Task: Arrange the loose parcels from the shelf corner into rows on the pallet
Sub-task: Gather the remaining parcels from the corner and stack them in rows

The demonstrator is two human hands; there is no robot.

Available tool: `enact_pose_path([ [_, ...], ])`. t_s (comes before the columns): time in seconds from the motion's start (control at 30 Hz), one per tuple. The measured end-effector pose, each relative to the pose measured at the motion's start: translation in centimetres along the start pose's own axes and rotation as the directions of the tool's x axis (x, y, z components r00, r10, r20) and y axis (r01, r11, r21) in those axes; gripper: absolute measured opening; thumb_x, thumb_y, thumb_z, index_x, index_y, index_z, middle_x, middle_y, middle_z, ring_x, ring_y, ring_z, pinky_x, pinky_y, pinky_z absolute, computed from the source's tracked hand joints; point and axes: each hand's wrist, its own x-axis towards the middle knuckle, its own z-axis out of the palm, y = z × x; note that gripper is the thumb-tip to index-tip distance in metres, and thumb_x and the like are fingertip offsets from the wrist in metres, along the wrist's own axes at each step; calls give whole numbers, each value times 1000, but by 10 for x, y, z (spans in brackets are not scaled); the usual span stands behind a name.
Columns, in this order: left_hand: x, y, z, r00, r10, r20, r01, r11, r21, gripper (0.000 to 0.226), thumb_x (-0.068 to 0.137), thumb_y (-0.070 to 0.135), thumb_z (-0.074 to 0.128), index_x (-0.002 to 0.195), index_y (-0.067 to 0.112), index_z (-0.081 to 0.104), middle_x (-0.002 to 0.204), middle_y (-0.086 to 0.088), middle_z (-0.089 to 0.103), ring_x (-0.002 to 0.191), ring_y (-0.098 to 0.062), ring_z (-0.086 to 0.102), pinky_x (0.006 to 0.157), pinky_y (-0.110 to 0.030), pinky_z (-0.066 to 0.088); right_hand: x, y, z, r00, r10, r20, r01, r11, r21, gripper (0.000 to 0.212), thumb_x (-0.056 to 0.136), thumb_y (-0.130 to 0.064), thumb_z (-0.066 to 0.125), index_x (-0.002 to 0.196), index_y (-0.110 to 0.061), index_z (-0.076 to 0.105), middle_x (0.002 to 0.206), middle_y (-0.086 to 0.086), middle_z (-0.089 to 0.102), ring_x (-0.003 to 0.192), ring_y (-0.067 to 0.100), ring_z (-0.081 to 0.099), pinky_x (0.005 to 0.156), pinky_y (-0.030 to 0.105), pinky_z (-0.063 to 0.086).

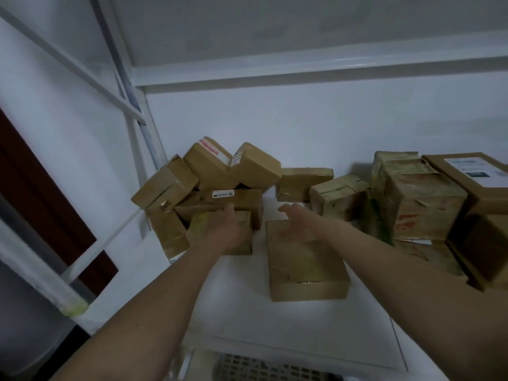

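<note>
I take the jumbled pile of parcels (203, 185) in the shelf corner as my landmark. The left hand (220, 229) reaches into the pile's near edge, its grip pressed against a small taped parcel (244, 235) at the front of the pile; the fingers lie over the box's far side, so I cannot tell how firmly they close, but the hand reads as taking hold, probably because this box sits lowest and loosest and can come free without toppling those leaning above. The right hand (291, 211) hovers just right of the pile, grip spread and holding nothing, above the far end of a flat parcel (305, 262) lying alone on the shelf; I judge it is poised either to steady the stack or to take this flat box next. Further right of the pile stand more wrapped parcels (412, 199), and beyond them a carton with a white label (478, 171). The pile's upper boxes lean on one another at angles, so pulling from below risks a slide. The shelf (316, 331) is a plain white board in a white metal frame (82, 61), set against a white wall; light is dim. Below the shelf's near edge, a dark grid (264, 367) shows, possibly the pallet; I cannot confirm.
</note>
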Motion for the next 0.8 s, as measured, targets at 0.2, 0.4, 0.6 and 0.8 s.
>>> enact_pose_path([
  [0.2, 56, 2, -20, 998, 60, 12, -59, 991, -123, 87, 81, 45, 71, 146, 13, 25, 145, -9, 37, 129, -27, 41, 101, -39, 41, 57, -2, -22, 994, 92, -52, -74, 959, 275, 65, 91, -35, 60, 143, -7, 33, 142, 13, 41, 125, 29, 46, 102, 42, 43],
  [0.4, 121, 13, -27, 997, 62, 40, -55, 986, -157, 83, 78, 46, 73, 144, 16, 33, 143, -8, 43, 128, -26, 44, 105, -43, 42, 133, 14, -40, 970, 217, -105, -90, 729, 679, 17, 92, -25, 58, 105, -14, 58, 110, 14, 62, 104, 31, 60, 87, 40, 49],
  [0.6, 174, 29, -19, 993, 105, 54, -83, 946, -312, 94, 74, 40, 79, 149, 22, 23, 145, -4, 40, 131, -24, 42, 108, -45, 39, 187, 28, -39, 932, 362, 8, -187, 463, 866, 41, 92, -17, 57, 128, 0, 52, 129, 18, 56, 119, 34, 55, 93, 39, 47],
  [0.8, 193, 29, 5, 992, 127, 28, -111, 937, -332, 92, 74, 26, 81, 145, 19, 23, 142, -7, 40, 128, -24, 41, 105, -38, 40, 207, 37, -31, 912, 391, 123, -226, 228, 947, 30, 88, 0, 55, 118, 1, 52, 97, 19, 53, 77, 29, 54, 54, 27, 45],
])
